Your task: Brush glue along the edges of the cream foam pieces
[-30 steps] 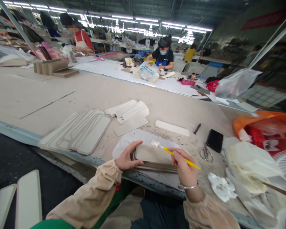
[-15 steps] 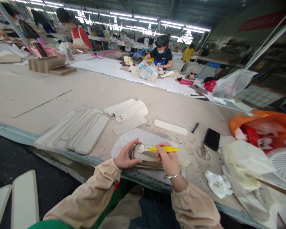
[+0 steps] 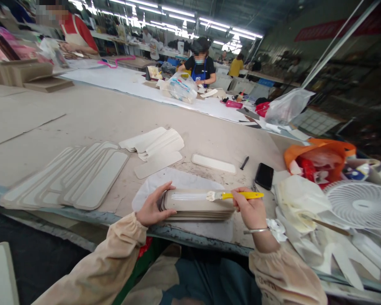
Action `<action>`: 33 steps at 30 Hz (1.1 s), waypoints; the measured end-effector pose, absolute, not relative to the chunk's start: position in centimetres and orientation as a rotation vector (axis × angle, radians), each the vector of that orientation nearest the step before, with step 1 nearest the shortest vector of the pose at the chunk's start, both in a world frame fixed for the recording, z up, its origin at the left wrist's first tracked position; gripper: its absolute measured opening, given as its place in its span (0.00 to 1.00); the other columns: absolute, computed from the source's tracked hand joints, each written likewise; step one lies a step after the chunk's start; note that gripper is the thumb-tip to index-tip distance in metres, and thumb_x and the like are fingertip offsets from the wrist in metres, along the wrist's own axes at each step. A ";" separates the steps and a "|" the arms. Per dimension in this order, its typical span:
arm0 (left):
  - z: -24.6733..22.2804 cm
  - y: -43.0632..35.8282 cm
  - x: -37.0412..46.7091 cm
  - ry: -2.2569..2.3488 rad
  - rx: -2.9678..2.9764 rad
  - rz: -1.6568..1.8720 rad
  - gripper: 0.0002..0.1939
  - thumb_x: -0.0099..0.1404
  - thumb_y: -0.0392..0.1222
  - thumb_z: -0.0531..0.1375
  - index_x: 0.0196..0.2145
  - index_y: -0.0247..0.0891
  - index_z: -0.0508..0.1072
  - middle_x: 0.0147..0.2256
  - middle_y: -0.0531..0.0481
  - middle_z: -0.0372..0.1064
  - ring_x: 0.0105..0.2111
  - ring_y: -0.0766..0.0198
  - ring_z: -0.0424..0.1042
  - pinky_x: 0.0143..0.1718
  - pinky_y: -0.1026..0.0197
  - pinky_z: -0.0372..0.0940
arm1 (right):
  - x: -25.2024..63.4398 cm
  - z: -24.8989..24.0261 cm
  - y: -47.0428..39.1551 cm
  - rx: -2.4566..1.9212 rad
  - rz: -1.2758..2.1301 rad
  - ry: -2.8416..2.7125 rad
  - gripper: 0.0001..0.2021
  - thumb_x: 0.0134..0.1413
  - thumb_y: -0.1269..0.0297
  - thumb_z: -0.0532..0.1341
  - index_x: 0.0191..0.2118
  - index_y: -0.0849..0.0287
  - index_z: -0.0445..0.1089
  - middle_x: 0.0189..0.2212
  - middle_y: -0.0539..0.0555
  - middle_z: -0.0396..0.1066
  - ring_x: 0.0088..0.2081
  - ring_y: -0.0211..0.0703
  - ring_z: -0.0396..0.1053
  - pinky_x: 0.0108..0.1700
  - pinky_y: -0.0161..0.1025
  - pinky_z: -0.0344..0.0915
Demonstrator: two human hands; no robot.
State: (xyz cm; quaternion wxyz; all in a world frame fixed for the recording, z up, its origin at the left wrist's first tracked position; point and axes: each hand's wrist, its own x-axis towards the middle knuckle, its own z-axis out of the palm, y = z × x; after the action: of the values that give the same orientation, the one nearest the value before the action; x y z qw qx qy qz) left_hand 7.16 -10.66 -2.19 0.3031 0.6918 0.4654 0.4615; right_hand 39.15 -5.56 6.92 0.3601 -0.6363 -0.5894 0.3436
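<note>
My right hand [image 3: 251, 208] grips the yellow handle of a paintbrush [image 3: 241, 195]. Its pale bristles rest on the top piece of a stack of grey-brown cardboard pieces [image 3: 197, 206]. A wet whitish streak runs along that top piece, left of the bristles. At the stack's left end, my left hand [image 3: 155, 205] holds it, thumb on the near side and fingers on the far side. Under the stack lies a white sheet [image 3: 146, 186]. Overlapping boards with white panels [image 3: 98, 180] lie to the left, and loose white strips [image 3: 160, 142] lie beyond the stack.
One bordered strip [image 3: 213, 163], a dark pen-like object [image 3: 244, 162] and a black phone [image 3: 264, 176] lie to the right. Farther right are an orange bag [image 3: 320, 146], crumpled sheets and a white fan [image 3: 362, 205]. Across the table a co-worker [image 3: 200, 63] works beside a plastic bag [image 3: 180, 87].
My right hand has drawn the brush rightward along the top cardboard piece, leaving a wet streak. My left hand stays at the stack's left end. The view has shifted to the right.
</note>
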 end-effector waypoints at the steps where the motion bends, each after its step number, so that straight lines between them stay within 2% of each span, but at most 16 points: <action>1: -2.3 -10.6 7.1 1.236 1.841 1.215 0.45 0.55 0.46 0.69 0.65 0.39 0.54 0.54 0.38 0.67 0.55 0.49 0.67 0.60 0.45 0.59 | 39.9 7.0 -5.5 -1.671 0.847 -1.515 0.13 0.52 0.51 0.60 0.30 0.56 0.69 0.16 0.46 0.66 0.19 0.40 0.63 0.26 0.37 0.59; 7: -2.4 -10.6 7.0 1.227 1.832 1.228 0.44 0.55 0.45 0.69 0.65 0.39 0.55 0.54 0.37 0.67 0.55 0.49 0.68 0.59 0.46 0.60 | 43.0 7.5 -5.3 -1.798 0.622 -1.527 0.15 0.50 0.49 0.59 0.32 0.57 0.71 0.16 0.48 0.68 0.19 0.42 0.65 0.27 0.38 0.61; 12: -2.2 -10.7 7.1 1.241 1.820 1.227 0.43 0.56 0.47 0.69 0.64 0.38 0.57 0.54 0.37 0.68 0.55 0.49 0.67 0.60 0.45 0.60 | 42.8 8.2 -6.2 -1.807 0.456 -1.508 0.13 0.50 0.52 0.60 0.32 0.56 0.72 0.17 0.49 0.69 0.22 0.44 0.67 0.28 0.38 0.60; 17: -1.9 -10.7 7.2 1.212 1.849 1.253 0.43 0.55 0.48 0.69 0.64 0.38 0.57 0.54 0.37 0.68 0.55 0.49 0.67 0.60 0.45 0.60 | 38.0 7.3 -7.5 -1.407 0.904 -1.256 0.13 0.52 0.52 0.64 0.33 0.58 0.68 0.16 0.45 0.63 0.17 0.37 0.59 0.21 0.34 0.56; 22: -1.8 -10.6 7.3 1.200 1.833 1.255 0.46 0.54 0.49 0.70 0.65 0.38 0.56 0.54 0.37 0.68 0.54 0.48 0.68 0.59 0.43 0.60 | 31.1 6.0 -8.5 -1.215 1.319 -1.188 0.14 0.53 0.51 0.63 0.33 0.58 0.67 0.16 0.44 0.63 0.17 0.34 0.58 0.20 0.32 0.56; 27: -2.0 -10.6 7.2 1.200 1.840 1.258 0.46 0.54 0.49 0.70 0.65 0.38 0.56 0.54 0.37 0.68 0.54 0.48 0.68 0.60 0.43 0.59 | 29.1 5.6 -8.7 -1.300 1.346 -1.347 0.14 0.52 0.51 0.62 0.31 0.57 0.67 0.16 0.45 0.64 0.17 0.35 0.58 0.21 0.33 0.56; 33: -1.8 -10.6 7.2 1.206 1.863 1.247 0.46 0.54 0.48 0.70 0.65 0.39 0.55 0.54 0.38 0.68 0.54 0.48 0.68 0.58 0.44 0.61 | 32.7 6.2 -8.5 -1.429 1.139 -1.507 0.14 0.54 0.50 0.61 0.32 0.57 0.69 0.16 0.46 0.66 0.19 0.38 0.61 0.23 0.35 0.58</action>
State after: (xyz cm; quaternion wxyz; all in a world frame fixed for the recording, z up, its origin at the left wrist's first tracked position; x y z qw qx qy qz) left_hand 7.24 -10.62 -1.82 0.2935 0.6996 0.4530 0.4682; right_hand 32.72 -8.50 6.25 0.3769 -0.5590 -0.5891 0.4455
